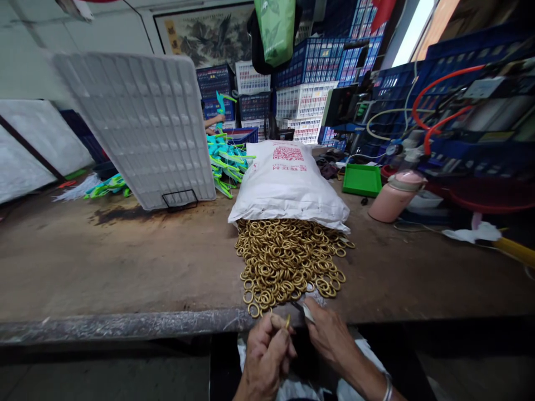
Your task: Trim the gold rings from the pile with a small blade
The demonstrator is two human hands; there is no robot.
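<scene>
My left hand (pixel 268 351) is closed just in front of the table edge, with a gold-coloured ring (pixel 288 321) pinched between thumb and forefinger. To its right, my right hand (pixel 328 328) is closed around a thin tool (pixel 297 306) whose dark, narrow tip points left towards that ring. Its handle is mostly hidden in the fingers, so the exact kind does not show. Just beyond both hands, a heap of gold-coloured rings (pixel 284 259) spills over the table from the mouth of a white woven sack (pixel 288 181) with red print.
A ribbed white plastic panel (pixel 142 128) stands upright on the brown table (pixel 125 267), left of the sack. Behind it lie green and turquoise pieces (pixel 228 156), near another person's hand (pixel 215 120). To the right are a green tray (pixel 361 179) and a pink bottle (pixel 395 197).
</scene>
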